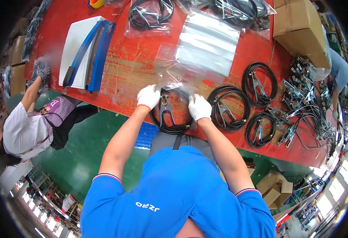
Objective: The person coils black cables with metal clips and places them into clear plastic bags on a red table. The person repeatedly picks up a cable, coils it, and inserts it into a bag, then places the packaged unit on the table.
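Both my hands wear white gloves over the near edge of the red table. My left hand (149, 96) and my right hand (199, 107) are closed on the two sides of a clear plastic bag (174, 75). Between them lies a coil of black cable (167, 127) with a metal ground clamp (165, 110) in its middle. The bag's mouth reaches over the far part of this coil; how much of the coil is inside it I cannot make out. Just right of my right hand is another coiled cable with a clamp (230, 107).
A stack of clear bags (209, 41) lies ahead, near bagged cable coils (150, 14). More coils (260, 84), a heap of loose clamps (301, 87) and a cardboard box (301, 29) are right. A blue-framed cutter (98, 55) sits left; a co-worker (35, 123) stands beyond it.
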A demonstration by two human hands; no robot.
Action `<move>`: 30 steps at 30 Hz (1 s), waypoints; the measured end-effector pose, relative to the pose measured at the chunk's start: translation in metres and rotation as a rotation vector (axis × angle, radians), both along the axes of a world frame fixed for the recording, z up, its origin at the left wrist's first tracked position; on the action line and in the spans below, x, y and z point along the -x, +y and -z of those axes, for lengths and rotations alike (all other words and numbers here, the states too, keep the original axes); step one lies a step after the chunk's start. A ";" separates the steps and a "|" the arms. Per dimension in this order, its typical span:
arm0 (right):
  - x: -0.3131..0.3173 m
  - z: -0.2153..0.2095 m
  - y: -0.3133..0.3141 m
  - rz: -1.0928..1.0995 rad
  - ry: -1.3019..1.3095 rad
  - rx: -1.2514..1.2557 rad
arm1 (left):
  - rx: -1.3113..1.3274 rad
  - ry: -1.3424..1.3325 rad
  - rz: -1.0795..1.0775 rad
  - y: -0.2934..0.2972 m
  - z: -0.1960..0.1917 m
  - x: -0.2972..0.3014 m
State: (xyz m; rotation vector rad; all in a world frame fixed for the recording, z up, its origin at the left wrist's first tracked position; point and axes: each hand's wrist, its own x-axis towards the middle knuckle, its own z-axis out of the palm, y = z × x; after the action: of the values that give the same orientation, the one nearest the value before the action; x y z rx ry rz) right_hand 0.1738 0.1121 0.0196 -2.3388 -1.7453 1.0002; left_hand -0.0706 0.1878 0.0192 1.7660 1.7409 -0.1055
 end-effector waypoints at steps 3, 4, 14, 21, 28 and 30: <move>-0.001 0.003 0.004 0.004 0.031 0.016 | 0.062 0.040 0.037 0.006 0.001 0.001; -0.001 0.003 0.004 0.006 0.024 -0.009 | 0.046 0.010 0.004 0.006 0.001 0.001; 0.014 0.000 0.010 0.193 0.172 0.044 | 0.387 -0.600 -0.739 -0.003 0.038 0.015; 0.009 0.047 0.019 0.345 0.126 0.208 | 0.319 -0.466 -0.879 0.009 0.017 -0.007; 0.012 0.035 0.004 0.649 0.386 0.051 | 0.350 -0.655 -0.694 -0.015 0.067 0.036; 0.018 0.042 -0.012 0.663 0.382 -0.183 | 0.378 -0.792 -0.747 -0.016 0.035 0.023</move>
State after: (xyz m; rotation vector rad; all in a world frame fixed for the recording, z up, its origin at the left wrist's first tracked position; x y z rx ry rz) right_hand 0.1555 0.0999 -0.0222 -2.1723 -0.7978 1.0088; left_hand -0.0939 0.1715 -0.0162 0.6515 1.5102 0.4855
